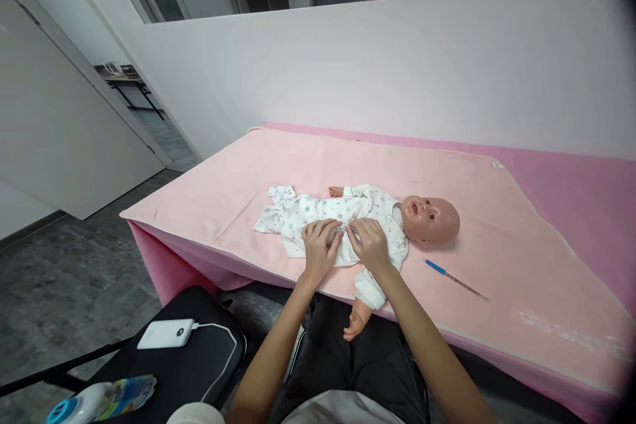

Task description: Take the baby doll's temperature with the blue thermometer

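- The baby doll lay on its back on the pink blanket, near the table's front edge.
- Left hand and right hand pinched the white romper at its belly — the front apparently mid-fastening, the legs already covered.
- A blue pen lay untouched beside the head.

No legible text anywhere. Pale lettering woven into the near right corner of the pink blanket (upside down, too faint and blurred to spell out). Colourful label on the bottle at lower left, unreadable too.
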Demonstrator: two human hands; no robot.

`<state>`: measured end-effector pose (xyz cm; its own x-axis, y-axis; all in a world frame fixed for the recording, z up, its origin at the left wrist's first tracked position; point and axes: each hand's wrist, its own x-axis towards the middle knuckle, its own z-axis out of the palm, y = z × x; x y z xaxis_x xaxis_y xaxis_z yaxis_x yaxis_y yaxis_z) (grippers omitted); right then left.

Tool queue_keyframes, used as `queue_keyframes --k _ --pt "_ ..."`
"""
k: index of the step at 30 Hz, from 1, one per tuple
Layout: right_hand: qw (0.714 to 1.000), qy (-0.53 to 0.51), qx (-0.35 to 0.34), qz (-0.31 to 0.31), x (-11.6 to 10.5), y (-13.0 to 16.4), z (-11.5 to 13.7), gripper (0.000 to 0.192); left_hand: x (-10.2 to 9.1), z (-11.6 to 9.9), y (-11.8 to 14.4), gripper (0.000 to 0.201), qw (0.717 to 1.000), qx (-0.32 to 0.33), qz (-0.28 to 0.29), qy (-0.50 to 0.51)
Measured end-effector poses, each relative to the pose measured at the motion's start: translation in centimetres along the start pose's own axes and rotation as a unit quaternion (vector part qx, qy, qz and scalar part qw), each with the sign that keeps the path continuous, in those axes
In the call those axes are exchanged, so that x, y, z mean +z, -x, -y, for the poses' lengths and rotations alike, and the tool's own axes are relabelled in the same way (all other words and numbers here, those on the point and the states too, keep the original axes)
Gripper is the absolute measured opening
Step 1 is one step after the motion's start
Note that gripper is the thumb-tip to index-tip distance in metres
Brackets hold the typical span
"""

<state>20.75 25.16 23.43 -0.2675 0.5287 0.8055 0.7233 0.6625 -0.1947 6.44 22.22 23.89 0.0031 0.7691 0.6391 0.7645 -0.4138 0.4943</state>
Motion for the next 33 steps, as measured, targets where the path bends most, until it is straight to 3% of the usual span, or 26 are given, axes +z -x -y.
queue_keyframes --k 33 --pt "1.0 0.016 0.004 0.026 0.0 0.05 -0.09 0.01 0.13 0.03 -0.08 0.018 0.999 -0.01 0.022 -0.026"
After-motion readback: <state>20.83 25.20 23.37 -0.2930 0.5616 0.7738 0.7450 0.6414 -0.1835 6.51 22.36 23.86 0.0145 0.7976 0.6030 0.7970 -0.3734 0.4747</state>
